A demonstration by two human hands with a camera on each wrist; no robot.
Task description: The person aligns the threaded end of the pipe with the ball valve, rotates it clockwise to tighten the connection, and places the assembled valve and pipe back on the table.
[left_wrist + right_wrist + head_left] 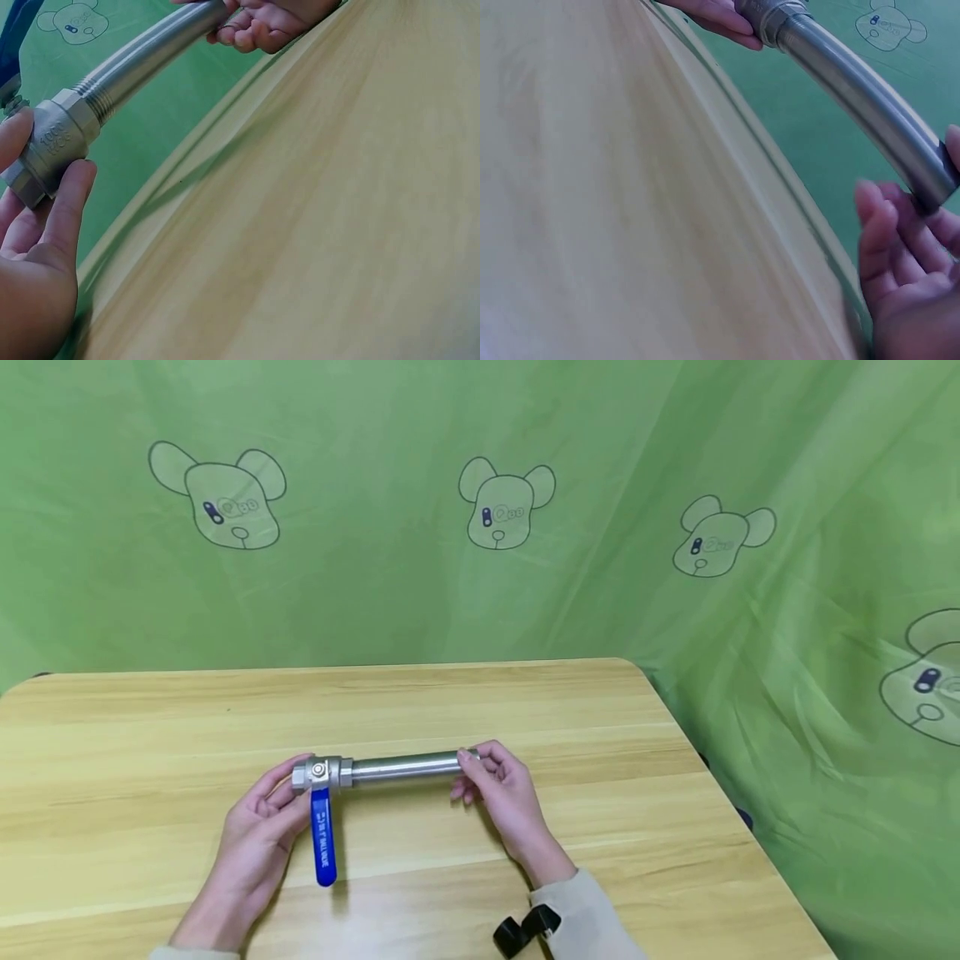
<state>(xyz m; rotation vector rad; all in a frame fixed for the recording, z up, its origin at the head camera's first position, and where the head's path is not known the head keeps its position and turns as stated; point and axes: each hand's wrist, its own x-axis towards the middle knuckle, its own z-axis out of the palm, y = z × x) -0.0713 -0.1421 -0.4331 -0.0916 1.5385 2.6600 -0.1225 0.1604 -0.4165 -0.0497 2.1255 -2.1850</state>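
Note:
A steel ball valve (336, 772) with a blue lever handle (322, 839) is joined to a straight metal pipe (405, 766). Both are held up over the table, the pipe running nearly level to the right. My left hand (251, 839) grips the valve body at its left end, thumb on the near side. The blue lever hangs toward me. In the left wrist view, threads show where the pipe (161, 56) enters the valve's hex end. My right hand (513, 802) pinches the pipe's free end between thumb and fingers; its other fingers curl loosely below.
The wooden table (150, 727) has rounded far corners. A green cloth (375, 593) with bear-head drawings hangs behind it and along the right side. A black wrist device (525, 931) sits at the right sleeve (588, 918).

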